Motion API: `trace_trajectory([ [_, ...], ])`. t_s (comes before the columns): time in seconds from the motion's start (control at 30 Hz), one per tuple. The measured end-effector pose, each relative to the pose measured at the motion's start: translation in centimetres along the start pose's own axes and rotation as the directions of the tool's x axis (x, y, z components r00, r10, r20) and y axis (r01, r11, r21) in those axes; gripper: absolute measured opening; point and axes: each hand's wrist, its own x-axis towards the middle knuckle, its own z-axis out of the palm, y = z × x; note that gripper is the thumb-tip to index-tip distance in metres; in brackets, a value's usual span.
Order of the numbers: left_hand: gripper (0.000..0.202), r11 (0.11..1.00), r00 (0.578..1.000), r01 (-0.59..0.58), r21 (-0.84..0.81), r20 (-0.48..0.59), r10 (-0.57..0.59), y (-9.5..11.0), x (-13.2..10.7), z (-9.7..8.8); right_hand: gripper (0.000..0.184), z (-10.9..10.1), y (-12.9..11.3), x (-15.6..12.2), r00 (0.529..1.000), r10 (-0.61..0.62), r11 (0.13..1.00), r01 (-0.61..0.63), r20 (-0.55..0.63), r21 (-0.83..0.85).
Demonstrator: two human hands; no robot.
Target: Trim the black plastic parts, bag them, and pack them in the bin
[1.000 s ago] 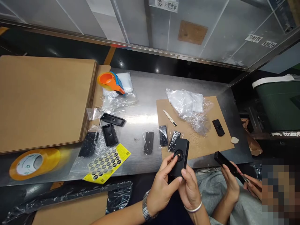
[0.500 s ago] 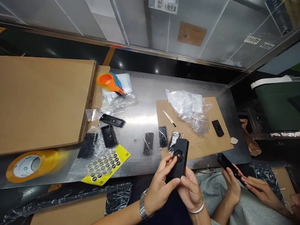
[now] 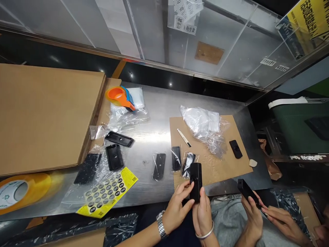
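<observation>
Black device turned edge-on, round button hidden

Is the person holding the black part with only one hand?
No, both the left hand and the right hand grip the black part at its lower end.

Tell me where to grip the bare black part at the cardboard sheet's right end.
Pinch the black part across its two long edges from above. It lies flat and slanted on the cardboard sheet, narrow across and unbagged; plastic bags crowd its left side.
</observation>
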Motion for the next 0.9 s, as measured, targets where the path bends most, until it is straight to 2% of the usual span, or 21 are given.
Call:
trace_trajectory([
  [0.13,0.057,0.935,0.987,0.075,-0.347,-0.106,-0.119,-0.3,1.1,0.4,0.042,0.3,-0.5,0.1,1.000,0.004,0.997,-0.006,-0.027,-0.080],
  [0.2,0.066,0.891,0.979,0.089,-0.445,-0.127,-0.161,0.2,1.8,0.7,0.043,0.7,-0.7,0.1,0.999,-0.039,0.990,0.039,0.004,-0.132],
  [0.27,0.065,0.871,0.974,0.091,-0.482,-0.139,-0.179,0.8,2.5,1.0,0.043,1.1,-0.9,0.1,0.995,-0.086,0.977,0.095,0.053,-0.189],
  [0.43,0.047,0.845,0.944,0.073,-0.529,-0.238,-0.230,2.0,3.2,1.3,0.040,1.4,-1.4,0.0,0.982,-0.136,0.932,0.172,0.133,-0.318],
  [0.67,0.035,0.716,0.884,0.200,-0.669,-0.193,-0.427,2.5,4.7,0.3,0.042,1.4,-1.7,-0.7,0.961,-0.184,0.863,0.257,0.205,-0.435],
  [0.73,0.040,0.672,0.856,0.245,-0.699,-0.169,-0.488,2.4,5.4,-0.3,0.043,0.9,-1.0,-0.4,0.971,-0.168,0.864,0.229,0.172,-0.449],
  [0.8,0.045,0.657,0.827,0.263,-0.706,-0.185,-0.530,2.0,5.9,-0.9,0.045,0.1,0.4,0.5,0.983,-0.167,0.864,0.181,0.071,-0.471],
  [0.87,0.045,0.688,0.827,0.236,-0.686,-0.231,-0.513,1.5,6.2,-1.3,0.049,-1.1,2.1,2.1,0.975,-0.207,0.840,0.135,-0.081,-0.526],
  [0.9,0.044,0.709,0.841,0.215,-0.671,-0.243,-0.484,1.3,6.2,-1.4,0.051,-1.6,3.1,3.0,0.959,-0.237,0.811,0.109,-0.153,-0.574],
])
